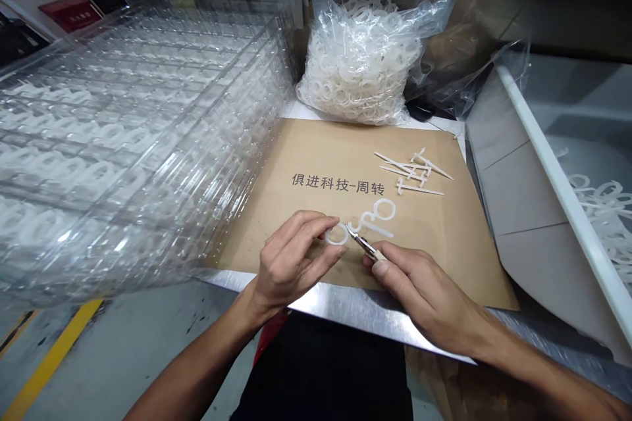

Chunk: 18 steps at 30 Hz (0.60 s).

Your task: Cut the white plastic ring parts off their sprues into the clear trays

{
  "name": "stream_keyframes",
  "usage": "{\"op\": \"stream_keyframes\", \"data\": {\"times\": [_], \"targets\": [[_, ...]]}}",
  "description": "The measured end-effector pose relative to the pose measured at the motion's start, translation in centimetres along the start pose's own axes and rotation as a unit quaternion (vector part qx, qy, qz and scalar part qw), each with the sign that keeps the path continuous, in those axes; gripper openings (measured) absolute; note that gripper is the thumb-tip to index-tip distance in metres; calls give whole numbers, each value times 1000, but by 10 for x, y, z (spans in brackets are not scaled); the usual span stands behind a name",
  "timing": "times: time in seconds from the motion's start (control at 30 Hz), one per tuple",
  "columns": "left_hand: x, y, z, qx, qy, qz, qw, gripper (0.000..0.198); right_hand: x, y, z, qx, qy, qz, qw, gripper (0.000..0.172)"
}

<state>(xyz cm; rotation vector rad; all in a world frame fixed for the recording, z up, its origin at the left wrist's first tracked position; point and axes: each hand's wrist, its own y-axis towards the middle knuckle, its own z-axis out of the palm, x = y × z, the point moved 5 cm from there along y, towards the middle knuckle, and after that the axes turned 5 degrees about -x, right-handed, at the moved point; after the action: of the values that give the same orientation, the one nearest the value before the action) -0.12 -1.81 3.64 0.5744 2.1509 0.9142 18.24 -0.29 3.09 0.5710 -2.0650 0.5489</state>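
My left hand (291, 260) pinches the near ring of a white plastic moulded piece (386, 209) between thumb and fingers. That piece has a ring at each end and a thin runner with curved stubs between them. My right hand (419, 286) is closed round small nippers (364, 245) with metal jaws. The jaw tips touch or nearly touch the moulded piece beside the near ring; whether they are closed on it I cannot tell. Under both hands is a brown cardboard sheet (316, 151) with printed characters. On it, beyond my right hand, lie several thin white plastic runners (417, 173) in a loose pile.
Stacked clear plastic trays (148, 145) holding white rings fill the left side. A clear bag (360, 66) full of white rings stands at the back. To the right, a grey-white bin (548, 138) with a raised wall holds loose white rings (605, 210). The metal table edge (365, 322) runs close in front.
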Motion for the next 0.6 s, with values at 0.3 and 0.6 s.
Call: {"op": "stream_keyframes", "data": {"times": [0.3, 0.6], "targets": [[5, -2, 0, 5, -13, -33, 999, 28, -4, 4, 0, -4, -24, 20, 1000, 37], [9, 1, -2, -23, -29, -59, 998, 26, -7, 5, 0, -21, 46, 9, 999, 41]]}}
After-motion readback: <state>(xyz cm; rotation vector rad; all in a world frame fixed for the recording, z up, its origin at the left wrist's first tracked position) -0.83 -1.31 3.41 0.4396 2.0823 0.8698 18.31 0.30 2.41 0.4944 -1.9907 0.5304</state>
